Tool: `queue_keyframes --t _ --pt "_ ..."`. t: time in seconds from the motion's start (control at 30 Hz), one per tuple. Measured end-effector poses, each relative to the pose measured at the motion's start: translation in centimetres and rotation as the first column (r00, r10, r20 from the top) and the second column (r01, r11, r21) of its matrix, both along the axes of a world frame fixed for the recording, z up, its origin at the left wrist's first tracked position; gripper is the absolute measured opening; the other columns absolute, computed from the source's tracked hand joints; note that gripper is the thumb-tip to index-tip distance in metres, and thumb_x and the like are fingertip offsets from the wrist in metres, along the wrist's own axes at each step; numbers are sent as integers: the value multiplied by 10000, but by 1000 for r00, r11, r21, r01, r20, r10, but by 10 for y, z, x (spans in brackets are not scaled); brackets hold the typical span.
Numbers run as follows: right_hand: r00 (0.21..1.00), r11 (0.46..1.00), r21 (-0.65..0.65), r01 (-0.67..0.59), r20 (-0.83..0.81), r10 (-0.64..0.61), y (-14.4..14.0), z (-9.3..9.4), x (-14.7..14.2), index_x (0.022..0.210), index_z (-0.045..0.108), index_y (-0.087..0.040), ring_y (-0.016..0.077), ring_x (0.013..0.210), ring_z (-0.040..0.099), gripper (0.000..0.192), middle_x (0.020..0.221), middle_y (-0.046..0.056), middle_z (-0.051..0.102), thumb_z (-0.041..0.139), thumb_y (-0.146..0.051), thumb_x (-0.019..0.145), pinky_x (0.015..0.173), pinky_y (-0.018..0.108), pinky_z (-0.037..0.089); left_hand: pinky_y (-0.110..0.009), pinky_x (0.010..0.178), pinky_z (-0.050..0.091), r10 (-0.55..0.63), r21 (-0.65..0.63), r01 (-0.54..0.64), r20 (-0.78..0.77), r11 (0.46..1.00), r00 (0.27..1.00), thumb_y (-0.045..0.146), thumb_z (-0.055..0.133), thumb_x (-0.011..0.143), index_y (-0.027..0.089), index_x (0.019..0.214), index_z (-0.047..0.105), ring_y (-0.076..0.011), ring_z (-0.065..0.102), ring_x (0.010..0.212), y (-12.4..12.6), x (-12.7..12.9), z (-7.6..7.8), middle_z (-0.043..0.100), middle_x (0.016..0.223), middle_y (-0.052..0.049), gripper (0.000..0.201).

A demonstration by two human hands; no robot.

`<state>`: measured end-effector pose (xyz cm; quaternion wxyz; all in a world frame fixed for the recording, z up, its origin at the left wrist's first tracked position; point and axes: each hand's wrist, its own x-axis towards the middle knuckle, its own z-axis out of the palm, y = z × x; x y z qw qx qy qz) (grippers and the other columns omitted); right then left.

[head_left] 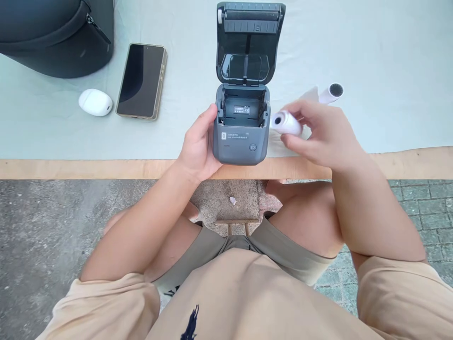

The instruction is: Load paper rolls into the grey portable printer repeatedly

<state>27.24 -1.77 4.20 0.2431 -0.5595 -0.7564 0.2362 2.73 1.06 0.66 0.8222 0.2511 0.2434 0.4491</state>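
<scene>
A dark grey label printer (pixel 240 144) is held by my left hand (pixel 200 144), with the thumb on its left side. Its lid (pixel 249 45) stands raised, and the paper bay (pixel 244 101) shows no roll inside, only a small printed sticker on its inner wall. Just right of the printer, my right hand (pixel 322 130) pinches a white paper roll (pixel 288 123) between thumb and fingers. The roll's dark core faces the printer. Behind that hand another white roll (pixel 329 94) lies on the cloth, partly hidden, with a dark end showing.
On the left of the pale cloth (pixel 184 71) lie a smartphone (pixel 141 80) and a white earbud case (pixel 95 102). A black zippered bag (pixel 60 38) fills the back left corner. The table's wooden edge (pixel 88 168) runs just in front of my legs.
</scene>
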Motion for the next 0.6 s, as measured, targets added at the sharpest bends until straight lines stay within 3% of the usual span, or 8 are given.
queue_keyframes --t 0.07,0.13,0.27,0.43,0.6 --pt "974 992 -83 90 -201 -105 -1 1 -3 1086 634 -262 257 944 694 266 1053 69 714 676 -221 826 790 438 588 -450 1241 567 10 -8 -10 -26 1000 1000 432 344 1108 165 1073 802 -294 646 1487 0 0 1 860 1080 -99 531" --pt "896 970 -208 126 -396 -202 2 -2 -5 1042 600 -275 240 934 685 277 1045 58 690 717 -235 794 768 425 599 -434 1253 551 14 -12 -15 -56 1000 998 441 346 1102 183 1052 800 -293 607 1528 0 0 2 859 1100 -100 525" --pt "789 937 -333 106 -546 -283 9 -11 -6 987 548 -288 202 832 653 377 946 19 623 819 -309 726 741 423 620 -426 1264 535 4 3 -3 -102 1000 995 404 323 1086 215 1049 799 -289 546 1583 1 0 3 859 1148 -85 514" --pt "827 956 -281 89 -514 -228 7 -13 -7 998 540 -297 235 864 633 483 952 29 604 882 -555 775 794 463 588 -467 1319 483 0 32 4 -152 999 988 477 362 1073 243 1059 809 -316 494 1621 1 -1 2 840 1267 -83 504" --pt "959 982 -173 78 -257 -122 2 -11 -8 1007 588 -284 255 917 620 460 967 39 646 786 -671 857 871 491 547 -481 1312 498 -2 117 23 -172 993 985 659 451 1028 293 1041 812 -326 465 1638 -1 1 3 849 1238 -59 514"
